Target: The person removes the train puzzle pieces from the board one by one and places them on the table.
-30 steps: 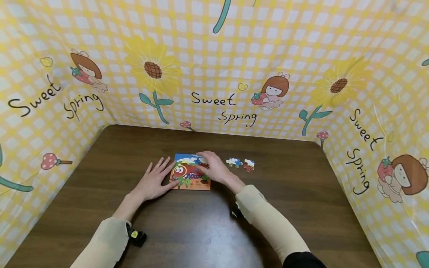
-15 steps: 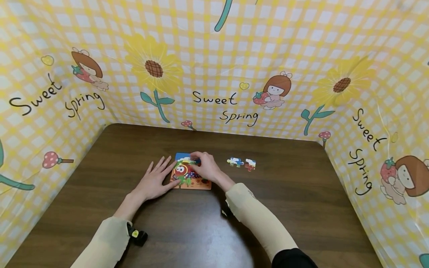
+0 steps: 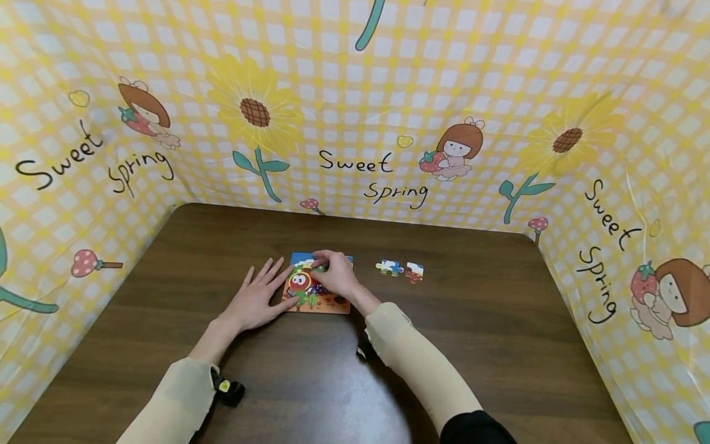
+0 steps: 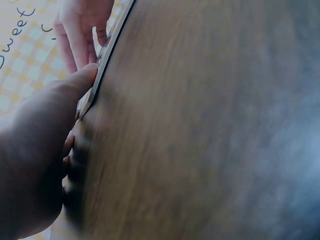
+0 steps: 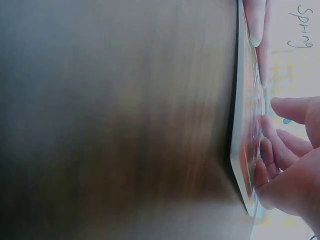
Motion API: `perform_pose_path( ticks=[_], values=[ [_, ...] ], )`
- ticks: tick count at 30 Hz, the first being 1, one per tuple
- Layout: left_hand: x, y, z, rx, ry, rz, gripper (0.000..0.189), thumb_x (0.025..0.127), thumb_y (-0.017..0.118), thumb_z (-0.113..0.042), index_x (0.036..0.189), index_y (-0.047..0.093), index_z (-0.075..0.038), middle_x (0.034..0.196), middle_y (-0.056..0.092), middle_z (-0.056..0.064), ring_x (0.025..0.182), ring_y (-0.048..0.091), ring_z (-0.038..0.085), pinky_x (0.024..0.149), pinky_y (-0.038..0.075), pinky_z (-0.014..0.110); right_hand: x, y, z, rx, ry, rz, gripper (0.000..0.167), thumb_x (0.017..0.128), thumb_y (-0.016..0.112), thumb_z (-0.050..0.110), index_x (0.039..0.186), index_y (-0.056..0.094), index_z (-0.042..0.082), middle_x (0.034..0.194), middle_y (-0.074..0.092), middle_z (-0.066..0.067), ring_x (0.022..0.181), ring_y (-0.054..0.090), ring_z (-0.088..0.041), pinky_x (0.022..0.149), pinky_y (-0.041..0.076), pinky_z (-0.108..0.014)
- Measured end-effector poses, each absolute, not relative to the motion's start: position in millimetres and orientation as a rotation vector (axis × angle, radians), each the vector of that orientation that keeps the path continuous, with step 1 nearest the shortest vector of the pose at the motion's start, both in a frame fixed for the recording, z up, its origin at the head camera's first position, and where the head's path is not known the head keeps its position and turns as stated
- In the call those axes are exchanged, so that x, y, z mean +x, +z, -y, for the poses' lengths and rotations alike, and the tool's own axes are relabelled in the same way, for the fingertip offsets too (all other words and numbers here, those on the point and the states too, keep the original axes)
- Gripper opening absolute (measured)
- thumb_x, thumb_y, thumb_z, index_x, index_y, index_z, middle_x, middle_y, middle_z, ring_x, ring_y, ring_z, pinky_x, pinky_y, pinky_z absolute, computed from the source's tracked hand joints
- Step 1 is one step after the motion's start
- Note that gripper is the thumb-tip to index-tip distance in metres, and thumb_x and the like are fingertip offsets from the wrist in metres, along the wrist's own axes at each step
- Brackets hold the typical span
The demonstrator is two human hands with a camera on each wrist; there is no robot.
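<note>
A colourful jigsaw puzzle [image 3: 324, 306] with a red cartoon face lies flat on the brown table. My left hand [image 3: 252, 302] rests spread beside it, its thumb [image 4: 87, 75] and fingertips at the puzzle's left edge. Over the puzzle's upper middle, my right hand [image 3: 338, 275] has bent fingers touching the surface. Its thumb [image 5: 287, 107] stands apart from the forefinger in the right wrist view. I cannot tell whether a small piece is between them. The hand hides part of the puzzle's right side.
Two loose jigsaw pieces, one blue and white [image 3: 389, 267] and one red and white [image 3: 414, 272], lie to the right of the puzzle. Yellow checked cloth [image 3: 355, 111] walls in the table [image 3: 471, 345] at the back and sides.
My right hand has moved left over the puzzle, from its upper right to its upper middle. The left hand and the loose pieces have stayed in place.
</note>
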State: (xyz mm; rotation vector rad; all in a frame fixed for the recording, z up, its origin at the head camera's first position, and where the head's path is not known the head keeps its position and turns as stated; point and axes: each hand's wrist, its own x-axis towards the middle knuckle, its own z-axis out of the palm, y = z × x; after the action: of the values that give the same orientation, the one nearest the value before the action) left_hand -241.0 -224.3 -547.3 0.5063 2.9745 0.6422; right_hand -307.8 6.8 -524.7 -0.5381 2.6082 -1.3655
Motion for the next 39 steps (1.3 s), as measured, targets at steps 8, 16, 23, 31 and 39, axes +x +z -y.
perform_pose_path(
  ticks=[8,16,23,31,39],
  values=[
    [-241.3,-546.1,224.1,0.507,0.637,-2.975,0.087,0.106,0.062,-0.063,0.175,0.032,-0.018,0.185,0.020,0.018,0.172,0.012,0.047,0.135,0.004,0.077,-309.2,-527.6,2.8,-0.451,-1.310,-2.692,0.046,0.101,0.081,0.013,0.145,0.071,0.004,0.118,0.083,-0.008,0.125,0.068,-0.030,0.123,0.031,-0.057],
    [-242.0,-545.6,224.2,0.503,0.628,-2.983,0.087,0.106,0.062,-0.062,0.175,0.032,-0.019,0.185,0.019,0.017,0.173,0.011,0.046,0.135,0.003,0.076,-308.6,-529.7,0.2,-0.451,-1.469,-2.609,0.045,0.100,0.080,0.006,0.144,0.072,0.008,0.114,0.082,-0.012,0.115,0.074,-0.032,0.128,0.033,-0.057],
    [-241.8,-551.1,225.0,0.527,0.705,-2.985,0.089,0.104,0.063,-0.066,0.175,0.035,-0.020,0.184,0.022,0.019,0.172,0.013,0.047,0.134,0.003,0.077,-306.9,-533.1,0.8,-0.403,-1.511,-2.578,0.043,0.101,0.080,0.010,0.144,0.072,0.008,0.111,0.085,-0.011,0.121,0.074,-0.032,0.135,0.027,-0.057],
    [-242.6,-551.7,225.9,0.533,0.706,-2.999,0.091,0.103,0.061,-0.070,0.175,0.035,-0.021,0.184,0.022,0.019,0.172,0.014,0.048,0.134,0.004,0.078,-307.5,-534.8,4.4,-0.331,-1.564,-2.601,0.037,0.101,0.082,0.014,0.137,0.076,0.010,0.109,0.086,-0.008,0.124,0.072,-0.030,0.135,0.024,-0.057],
    [-242.1,-551.3,225.1,0.537,0.708,-3.007,0.089,0.103,0.063,-0.067,0.174,0.036,-0.020,0.183,0.024,0.020,0.171,0.015,0.049,0.133,0.005,0.078,-306.7,-536.8,2.4,-0.317,-1.628,-2.569,0.036,0.100,0.082,0.011,0.136,0.076,0.009,0.107,0.086,-0.010,0.121,0.073,-0.030,0.134,0.030,-0.057]
  ],
)
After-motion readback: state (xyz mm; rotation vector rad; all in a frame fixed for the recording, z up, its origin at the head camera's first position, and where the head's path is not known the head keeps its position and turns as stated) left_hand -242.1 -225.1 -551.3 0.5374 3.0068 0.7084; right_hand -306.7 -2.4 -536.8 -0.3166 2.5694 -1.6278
